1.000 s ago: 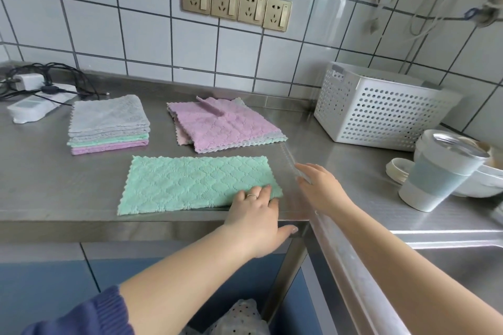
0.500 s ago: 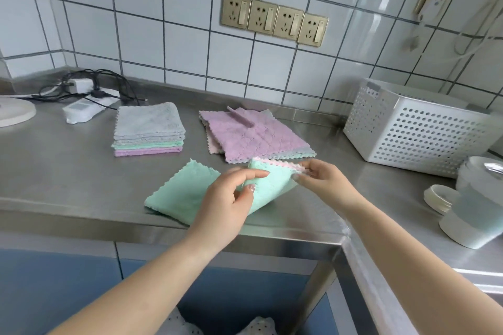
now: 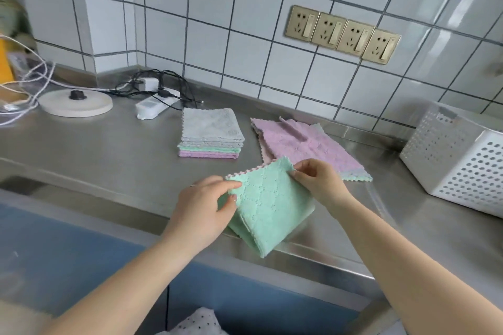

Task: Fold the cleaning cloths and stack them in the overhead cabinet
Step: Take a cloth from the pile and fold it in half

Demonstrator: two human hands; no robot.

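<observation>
Both bare forearms reach forward from the lower edge of view, converging toward centre. Left hand, ring on one finger, back of hand up, thumb and fingertips pinching the near left edge of a folded mint-green quilted microfibre cloth. Right hand higher and farther out, wrist bent, fingers curled, pinching the cloth's far top corner.

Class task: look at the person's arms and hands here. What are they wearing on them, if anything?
Both forearms are bare, with no sleeve in view. The left hand wears a thin ring on one finger. The right hand shows no ring, watch or glove.
</observation>
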